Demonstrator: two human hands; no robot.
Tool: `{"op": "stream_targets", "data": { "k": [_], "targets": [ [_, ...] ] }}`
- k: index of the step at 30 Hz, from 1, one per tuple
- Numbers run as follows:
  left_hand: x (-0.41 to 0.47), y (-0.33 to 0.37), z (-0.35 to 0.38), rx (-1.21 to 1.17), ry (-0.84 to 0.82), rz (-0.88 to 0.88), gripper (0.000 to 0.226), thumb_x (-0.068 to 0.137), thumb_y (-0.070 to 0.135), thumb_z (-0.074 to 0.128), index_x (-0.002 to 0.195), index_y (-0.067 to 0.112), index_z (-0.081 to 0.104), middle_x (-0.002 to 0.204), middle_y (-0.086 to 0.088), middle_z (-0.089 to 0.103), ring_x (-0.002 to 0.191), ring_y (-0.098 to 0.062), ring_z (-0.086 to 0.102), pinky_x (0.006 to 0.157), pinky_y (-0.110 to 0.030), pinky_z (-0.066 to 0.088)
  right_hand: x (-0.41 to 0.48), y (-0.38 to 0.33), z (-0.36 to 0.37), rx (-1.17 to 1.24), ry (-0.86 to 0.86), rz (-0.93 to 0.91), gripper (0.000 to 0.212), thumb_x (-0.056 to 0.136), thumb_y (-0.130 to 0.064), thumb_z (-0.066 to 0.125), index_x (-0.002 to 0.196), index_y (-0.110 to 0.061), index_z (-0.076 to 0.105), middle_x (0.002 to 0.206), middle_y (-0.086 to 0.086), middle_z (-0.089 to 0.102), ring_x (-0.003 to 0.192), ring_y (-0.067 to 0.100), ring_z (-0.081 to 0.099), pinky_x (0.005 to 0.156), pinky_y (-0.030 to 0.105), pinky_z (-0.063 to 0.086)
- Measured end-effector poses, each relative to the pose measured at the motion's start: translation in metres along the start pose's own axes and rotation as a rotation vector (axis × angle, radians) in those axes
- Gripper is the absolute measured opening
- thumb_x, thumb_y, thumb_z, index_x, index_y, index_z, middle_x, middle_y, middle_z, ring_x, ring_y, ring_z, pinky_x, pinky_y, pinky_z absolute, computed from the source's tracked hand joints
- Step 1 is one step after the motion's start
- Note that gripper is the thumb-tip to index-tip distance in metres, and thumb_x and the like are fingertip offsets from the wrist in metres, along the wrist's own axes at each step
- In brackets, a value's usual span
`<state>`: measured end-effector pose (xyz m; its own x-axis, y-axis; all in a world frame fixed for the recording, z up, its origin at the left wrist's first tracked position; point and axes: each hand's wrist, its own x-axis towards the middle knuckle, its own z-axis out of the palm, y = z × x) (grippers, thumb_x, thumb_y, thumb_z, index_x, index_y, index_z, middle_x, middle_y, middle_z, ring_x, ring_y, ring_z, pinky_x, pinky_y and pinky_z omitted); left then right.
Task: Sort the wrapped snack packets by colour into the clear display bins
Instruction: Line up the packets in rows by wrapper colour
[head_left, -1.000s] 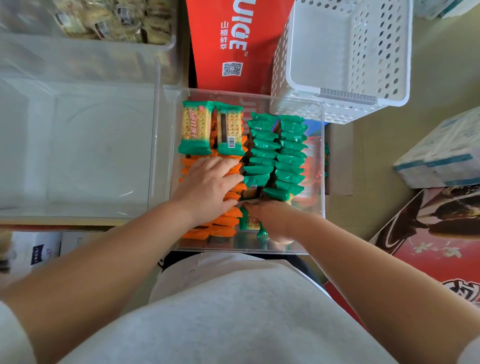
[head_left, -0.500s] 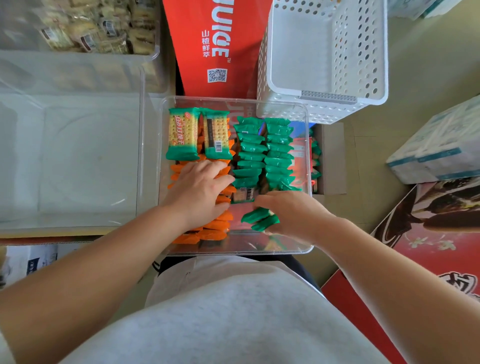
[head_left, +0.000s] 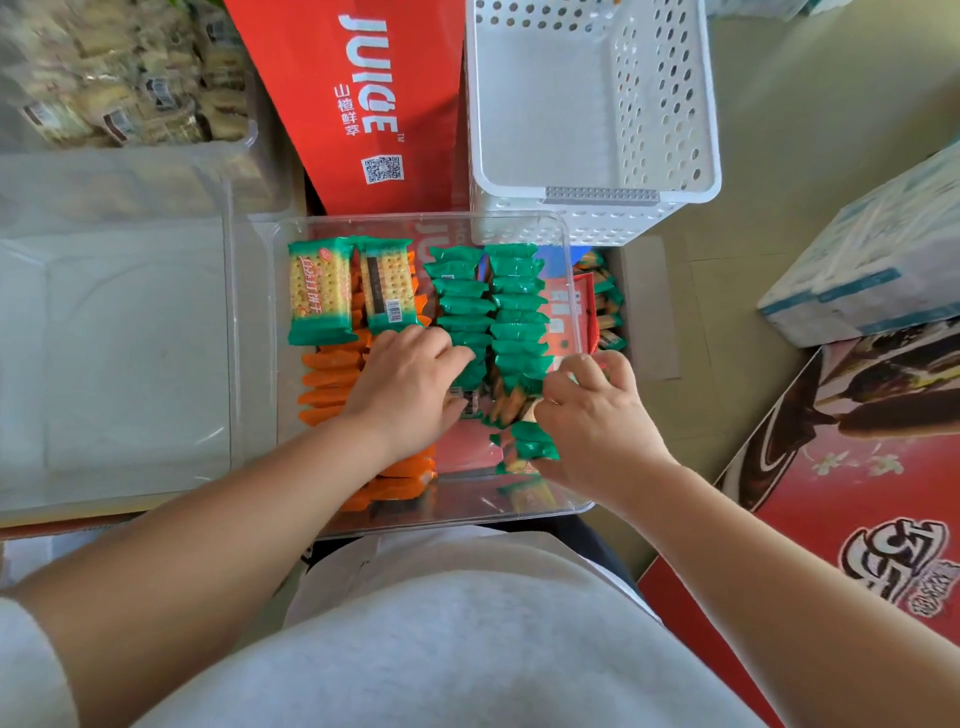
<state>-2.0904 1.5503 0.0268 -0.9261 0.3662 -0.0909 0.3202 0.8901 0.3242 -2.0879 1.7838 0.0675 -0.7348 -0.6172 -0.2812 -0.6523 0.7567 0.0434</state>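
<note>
Leftmost, a large clear tub (head_left: 119, 353) is sitting right beside the clear display bin (head_left: 415, 221). Inside that bin, orange packets (head_left: 327, 379) are standing in a row along its left side, with two flat green cracker packets (head_left: 318, 291) lying on the row's far end. The left hand (head_left: 410, 384) is lying palm down across the orange row, its fingers loosely extended and touching the first of two rows of green packets (head_left: 462, 301) in the bin's middle. Apart from it, the right hand (head_left: 597, 415) is hovering at the near end of the second green row with its fingers curled; whether it is gripping a packet I cannot tell. A white perforated basket (head_left: 592, 104) is standing behind the bin's right corner.
</note>
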Motion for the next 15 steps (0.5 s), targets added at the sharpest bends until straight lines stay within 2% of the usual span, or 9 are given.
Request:
{"op": "stream_targets", "data": {
  "k": [3,5,8,9,11,13,15],
  "targets": [
    [0.0,-0.002,0.001,0.013,0.05,-0.025,0.05,0.077,0.033,0.082,0.12,0.012,0.067,0.11,-0.007,0.058,0.1,-0.032,0.053,0.085,-0.048,0.043,0.006,-0.007,0.008,-0.019,0.046,0.054,0.034,0.057,-0.027,0.083,0.084,-0.017,0.064,0.084,0.001,0.057,0.1,0.033,0.053,0.1,0.054,0.034],
    [-0.001,-0.003,-0.002,0.028,0.117,-0.031,0.044,0.077,0.032,0.081,0.114,0.011,0.069,0.11,-0.008,0.059,0.1,-0.033,0.054,0.086,-0.049,0.043,0.007,-0.01,0.011,0.009,0.089,0.079,0.044,0.057,-0.017,0.08,0.095,-0.018,0.057,0.084,0.001,0.055,0.097,0.032,0.051,0.097,0.052,0.038],
    [-0.006,-0.012,-0.016,0.066,0.281,-0.084,0.037,0.08,0.034,0.076,0.108,0.011,0.07,0.109,-0.01,0.061,0.101,-0.034,0.056,0.085,-0.046,0.042,0.01,-0.011,0.013,0.028,0.109,0.08,0.067,0.056,-0.018,0.082,0.115,-0.02,0.05,0.094,0.007,0.053,0.094,0.033,0.049,0.094,0.051,0.042],
    [-0.008,-0.019,-0.024,0.078,0.34,-0.144,0.037,0.082,0.036,0.073,0.109,0.011,0.069,0.111,-0.011,0.061,0.103,-0.034,0.055,0.086,-0.045,0.04,0.011,-0.011,0.013,0.029,0.101,0.079,0.071,0.056,-0.021,0.084,0.119,-0.022,0.051,0.099,0.009,0.053,0.095,0.034,0.049,0.096,0.052,0.041],
    [-0.01,-0.034,-0.041,0.095,0.399,-0.338,0.045,0.086,0.044,0.066,0.118,0.013,0.064,0.121,-0.014,0.058,0.111,-0.037,0.052,0.09,-0.045,0.039,0.013,-0.008,0.012,0.027,0.089,0.079,0.065,0.054,-0.026,0.087,0.113,-0.025,0.06,0.11,0.01,0.053,0.103,0.034,0.048,0.103,0.057,0.037],
    [-0.005,-0.045,-0.056,0.089,0.32,-0.568,0.054,0.091,0.051,0.059,0.132,0.015,0.056,0.138,-0.017,0.049,0.123,-0.04,0.044,0.096,-0.049,0.04,0.013,-0.004,0.012,0.011,0.071,0.051,0.055,0.053,-0.03,0.087,0.104,-0.027,0.066,0.119,0.009,0.054,0.117,0.035,0.044,0.109,0.062,0.027],
    [0.007,-0.05,-0.066,0.045,0.165,-0.731,0.058,0.096,0.053,0.05,0.143,0.019,0.045,0.153,-0.017,0.033,0.133,-0.041,0.035,0.104,-0.052,0.039,0.013,0.0,0.013,0.012,0.072,0.015,0.052,0.055,-0.03,0.087,0.103,-0.029,0.069,0.111,0.003,0.06,0.124,0.035,0.044,0.111,0.065,0.019]
  ]
}}
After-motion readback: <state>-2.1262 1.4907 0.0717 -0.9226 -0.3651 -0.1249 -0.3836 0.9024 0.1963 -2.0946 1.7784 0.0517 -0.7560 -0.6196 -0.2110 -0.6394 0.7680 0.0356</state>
